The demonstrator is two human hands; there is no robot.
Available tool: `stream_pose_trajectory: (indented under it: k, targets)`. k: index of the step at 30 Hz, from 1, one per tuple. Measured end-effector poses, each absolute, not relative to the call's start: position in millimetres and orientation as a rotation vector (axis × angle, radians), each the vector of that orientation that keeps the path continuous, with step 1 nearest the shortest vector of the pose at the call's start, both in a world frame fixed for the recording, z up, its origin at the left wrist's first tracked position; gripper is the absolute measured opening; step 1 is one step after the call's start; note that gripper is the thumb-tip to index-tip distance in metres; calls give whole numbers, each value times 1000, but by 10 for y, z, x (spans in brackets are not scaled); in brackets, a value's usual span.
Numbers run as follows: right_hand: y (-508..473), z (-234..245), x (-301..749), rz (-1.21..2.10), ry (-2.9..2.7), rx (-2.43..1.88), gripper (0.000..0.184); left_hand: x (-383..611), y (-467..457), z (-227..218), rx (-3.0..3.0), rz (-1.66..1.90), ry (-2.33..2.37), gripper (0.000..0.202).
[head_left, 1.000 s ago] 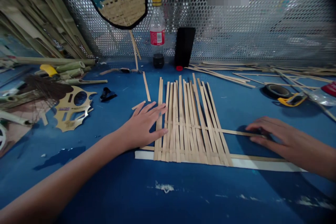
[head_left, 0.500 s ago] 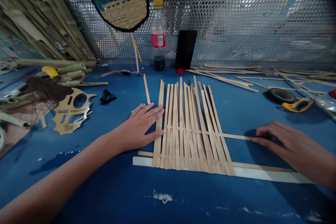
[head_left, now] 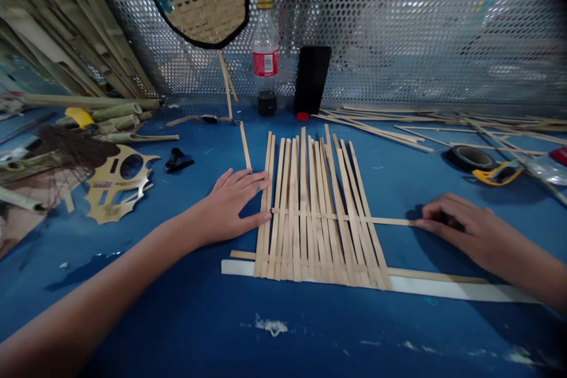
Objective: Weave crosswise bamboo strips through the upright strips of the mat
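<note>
Several upright bamboo strips [head_left: 305, 189] lie side by side on the blue table, their lower ends over a white band [head_left: 443, 288] and a thin crosswise strip. A second crosswise bamboo strip [head_left: 390, 221] passes over and under them at mid-height. My right hand [head_left: 465, 221] pinches its right end between thumb and fingers. Flat on the table at the left edge of the strips, my left hand [head_left: 234, 204] has its fingers spread, with fingertips and thumb touching the leftmost strips. The crosswise strip's left end shows near that thumb.
Behind stand a cola bottle [head_left: 265, 59], a black phone [head_left: 312, 80] and a round woven fan [head_left: 204, 6] against perforated metal. Black tape [head_left: 470, 158], a yellow-handled tool [head_left: 498, 174] and loose strips [head_left: 376, 130] lie right. Bamboo pieces [head_left: 128, 109] and a cut card [head_left: 119, 183] lie left.
My right hand has shifted left with the crosswise strip, whose left end now reaches nearer the leftmost upright strips. My left hand stays spread there. The view has shifted slightly.
</note>
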State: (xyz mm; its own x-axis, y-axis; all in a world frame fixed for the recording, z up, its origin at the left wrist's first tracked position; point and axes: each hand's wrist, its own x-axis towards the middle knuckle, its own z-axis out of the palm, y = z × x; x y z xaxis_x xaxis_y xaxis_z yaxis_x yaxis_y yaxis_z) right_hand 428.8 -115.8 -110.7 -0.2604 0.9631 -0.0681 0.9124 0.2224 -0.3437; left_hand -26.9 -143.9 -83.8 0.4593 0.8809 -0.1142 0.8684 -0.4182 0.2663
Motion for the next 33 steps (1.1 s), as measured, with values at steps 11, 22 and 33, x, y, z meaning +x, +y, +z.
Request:
stream_pose_trajectory:
  k: [11, 22, 33]
  targets:
    - [-1108, -1213, 4335, 450, -2294, -1745, 69, -218, -1436, -815, 2415, 31, 1499, 78]
    - [-1148, -1188, 4196, 411, -2295, -1698, 68, -156, -1296, -800, 2118, 309, 1632, 66]
    - [-1287, -1041, 4292, 476, -2400, -1490, 50, 59, -982, -690, 1561, 581, 1522, 58]
